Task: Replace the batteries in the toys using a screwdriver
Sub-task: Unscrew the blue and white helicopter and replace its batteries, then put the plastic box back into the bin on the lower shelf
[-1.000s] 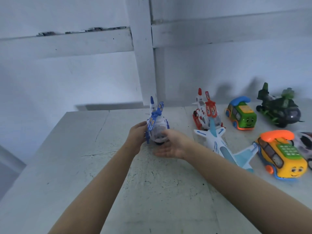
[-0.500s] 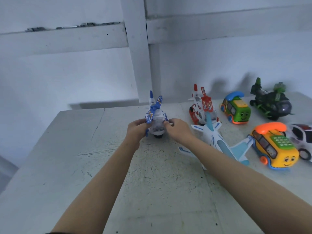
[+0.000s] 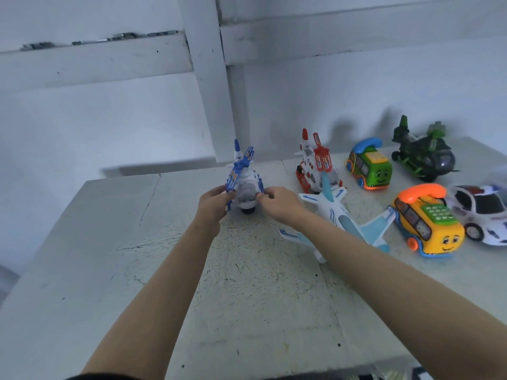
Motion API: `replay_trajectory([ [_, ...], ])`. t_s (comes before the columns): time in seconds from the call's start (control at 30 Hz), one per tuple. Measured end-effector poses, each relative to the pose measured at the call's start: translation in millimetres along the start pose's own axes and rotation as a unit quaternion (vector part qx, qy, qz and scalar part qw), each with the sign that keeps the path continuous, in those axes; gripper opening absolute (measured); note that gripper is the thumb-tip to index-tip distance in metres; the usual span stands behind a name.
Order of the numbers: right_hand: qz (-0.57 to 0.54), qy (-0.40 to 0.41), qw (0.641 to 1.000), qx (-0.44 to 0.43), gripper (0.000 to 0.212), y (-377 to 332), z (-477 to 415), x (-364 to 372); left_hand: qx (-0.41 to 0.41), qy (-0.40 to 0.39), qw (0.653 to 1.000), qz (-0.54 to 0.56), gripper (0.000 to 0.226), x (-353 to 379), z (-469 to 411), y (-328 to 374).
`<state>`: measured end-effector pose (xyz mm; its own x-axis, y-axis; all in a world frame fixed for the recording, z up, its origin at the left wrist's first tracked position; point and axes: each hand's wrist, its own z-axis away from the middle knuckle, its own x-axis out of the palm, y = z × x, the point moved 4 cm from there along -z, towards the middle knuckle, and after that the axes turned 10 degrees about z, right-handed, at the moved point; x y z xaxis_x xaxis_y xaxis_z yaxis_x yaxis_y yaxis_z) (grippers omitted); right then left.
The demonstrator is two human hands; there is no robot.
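1. Head view: we see both hands closed on the blue-white toy helicopter [image 3: 245,185], far-centre on the table [image 3: 82,242]. Left hand [image 3: 212,205] grips its left side, right hand [image 3: 277,202] pinches its right side w/ fingertips.
2. Two-sided hold prob. steadies it for lifting or flipping, to reach the battery cover underneath.
3. Heli looks upright, rotor blades folded up, nose toward us. No screwdriver in view.
4. Other toys sit right, e.g. white plane [image 3: 345,223], just beside the right wrist.
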<state>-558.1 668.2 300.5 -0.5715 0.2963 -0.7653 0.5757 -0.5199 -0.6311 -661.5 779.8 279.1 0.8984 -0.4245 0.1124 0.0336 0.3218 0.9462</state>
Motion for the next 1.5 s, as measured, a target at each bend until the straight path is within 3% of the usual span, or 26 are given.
replay_trajectory([
  [0.1,-0.025,0.019,0.999,-0.022,0.04,-0.9,17.8,-13.4,0.071,0.097,0.992,0.042,0.048,0.9,19.7,1.3],
  [0.2,-0.068,0.049,0.995,-0.059,0.032,5.0,39.5,-32.5,0.197,0.171,0.964,0.056,0.046,13.8,49.6,8.4],
  [0.27,-0.108,0.061,0.989,-0.075,0.025,14.6,55.8,-50.1,0.26,0.167,0.949,0.06,0.043,31.9,71.9,15.2],
  [0.4,-0.161,0.101,0.978,-0.088,0.019,48.7,90.7,-102.1,0.316,0.059,0.945,0.067,0.031,83.0,112.4,23.3],
  [0.6,-0.1,0.22,0.969,-0.047,0.021,149.5,127.4,-184.7,0.332,-0.071,0.939,0.055,0.04,172.0,152.3,6.2],
  [0.73,0.048,0.269,0.962,0.025,0.02,235.2,139.6,-234.2,0.319,-0.105,0.94,0.059,0.036,243.8,170.7,-18.0],
  [0.9,0.255,0.218,0.931,0.146,0.019,331.4,144.0,-264.3,0.31,-0.157,0.938,0.002,0.033,324.9,197.1,-56.5],
  [1.03,0.347,0.175,0.908,0.158,0.024,377.9,145.1,-269.6,0.273,-0.256,0.921,-0.108,0.041,379.8,218.9,-91.3],
  [1.2,0.31,0.157,0.934,0.087,0.024,397.1,151.0,-282.5,0.248,-0.309,0.89,-0.225,0.024,427.4,240.7,-135.5],
  [1.4,0.068,0.238,0.969,-0.009,0.014,399.6,151.4,-348.8,0.277,-0.337,0.831,-0.345,0.026,461.2,249.0,-157.5],
  [1.5,0.092,0.244,0.964,-0.044,0.017,413.2,134.8,-368.4,0.266,-0.355,0.81,-0.383,0.028,471.5,249.3,-161.5],
])
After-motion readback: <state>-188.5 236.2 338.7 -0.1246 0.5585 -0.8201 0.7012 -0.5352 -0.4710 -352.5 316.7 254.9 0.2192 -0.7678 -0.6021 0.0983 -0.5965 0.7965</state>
